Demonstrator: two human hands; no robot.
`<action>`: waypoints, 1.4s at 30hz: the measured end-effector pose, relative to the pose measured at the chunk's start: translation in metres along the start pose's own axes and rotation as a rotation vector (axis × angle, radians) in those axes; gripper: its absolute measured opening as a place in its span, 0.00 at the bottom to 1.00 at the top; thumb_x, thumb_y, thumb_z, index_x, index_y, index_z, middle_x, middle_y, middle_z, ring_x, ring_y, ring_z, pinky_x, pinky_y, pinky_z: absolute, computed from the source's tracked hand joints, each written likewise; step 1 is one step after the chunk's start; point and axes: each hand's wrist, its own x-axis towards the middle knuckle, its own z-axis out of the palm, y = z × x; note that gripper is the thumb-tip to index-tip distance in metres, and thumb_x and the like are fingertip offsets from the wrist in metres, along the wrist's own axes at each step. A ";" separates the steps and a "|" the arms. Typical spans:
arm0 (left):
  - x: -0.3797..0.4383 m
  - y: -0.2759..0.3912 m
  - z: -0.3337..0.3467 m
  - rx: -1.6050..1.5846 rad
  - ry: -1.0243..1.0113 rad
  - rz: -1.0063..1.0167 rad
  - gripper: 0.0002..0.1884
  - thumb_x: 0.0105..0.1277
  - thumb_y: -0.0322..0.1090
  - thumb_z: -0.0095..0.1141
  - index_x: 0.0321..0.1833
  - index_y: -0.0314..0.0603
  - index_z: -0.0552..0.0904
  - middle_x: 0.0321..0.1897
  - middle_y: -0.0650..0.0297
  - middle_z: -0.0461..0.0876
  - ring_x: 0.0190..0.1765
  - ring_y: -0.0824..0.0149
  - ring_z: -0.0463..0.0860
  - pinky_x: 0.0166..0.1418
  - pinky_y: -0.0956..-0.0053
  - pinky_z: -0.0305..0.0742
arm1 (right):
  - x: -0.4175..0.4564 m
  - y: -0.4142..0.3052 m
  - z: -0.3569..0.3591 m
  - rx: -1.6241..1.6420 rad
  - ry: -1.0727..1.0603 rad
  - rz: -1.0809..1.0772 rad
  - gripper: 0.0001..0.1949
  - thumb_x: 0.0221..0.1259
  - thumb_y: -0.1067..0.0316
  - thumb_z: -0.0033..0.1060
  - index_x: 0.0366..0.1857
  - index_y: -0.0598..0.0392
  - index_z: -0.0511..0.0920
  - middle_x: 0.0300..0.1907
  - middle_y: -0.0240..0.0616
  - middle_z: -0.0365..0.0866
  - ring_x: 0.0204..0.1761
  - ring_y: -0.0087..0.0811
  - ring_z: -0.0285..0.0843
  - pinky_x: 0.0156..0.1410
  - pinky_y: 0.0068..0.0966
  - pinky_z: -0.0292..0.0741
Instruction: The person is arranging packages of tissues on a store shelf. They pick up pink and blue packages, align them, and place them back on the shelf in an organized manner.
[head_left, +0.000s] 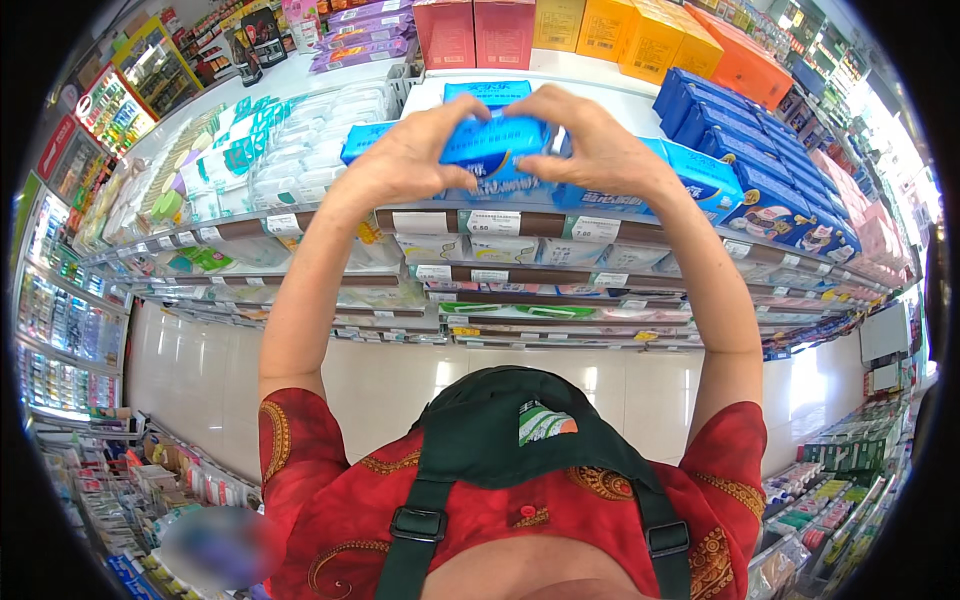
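Both hands are raised over the top shelf, around a blue soft pack (495, 146) that looks slightly blurred. My left hand (416, 146) is at the pack's left side, its fingers curved over the top and its thumb near the front. On the right side, my right hand (592, 142) curves the same way, thumb against the front face. Whether either hand bears the pack's weight cannot be told. More blue packs lie about it: one behind (487, 91), one under my left hand (364, 141) and one to the right (701, 178).
Dark blue boxes (750, 161) stand in rows at the right. Pink boxes (474, 34) and yellow boxes (649, 41) stand behind. White packs (322, 142) fill the shelf's left part. Below the shelf edge (540, 225) with its price tags are further stocked shelves.
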 end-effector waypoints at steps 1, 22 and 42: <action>0.000 0.001 0.006 0.103 -0.045 -0.060 0.33 0.52 0.30 0.72 0.62 0.47 0.74 0.55 0.55 0.80 0.61 0.52 0.76 0.65 0.58 0.71 | 0.001 0.000 0.004 -0.050 -0.077 0.072 0.26 0.54 0.60 0.66 0.59 0.55 0.77 0.53 0.46 0.79 0.54 0.41 0.78 0.60 0.34 0.75; -0.099 0.095 -0.036 -0.516 -0.032 0.551 0.40 0.39 0.49 0.82 0.52 0.25 0.83 0.34 0.49 0.83 0.33 0.58 0.84 0.36 0.71 0.76 | -0.082 -0.101 -0.047 0.605 -0.198 -0.336 0.40 0.35 0.48 0.86 0.51 0.67 0.81 0.45 0.52 0.85 0.42 0.46 0.86 0.49 0.35 0.81; 0.010 0.016 0.008 0.024 0.126 0.286 0.20 0.55 0.26 0.67 0.51 0.42 0.80 0.58 0.55 0.77 0.64 0.52 0.73 0.65 0.62 0.72 | -0.006 0.001 -0.003 -0.114 -0.088 0.048 0.27 0.48 0.61 0.70 0.56 0.53 0.75 0.48 0.47 0.79 0.51 0.51 0.74 0.64 0.43 0.71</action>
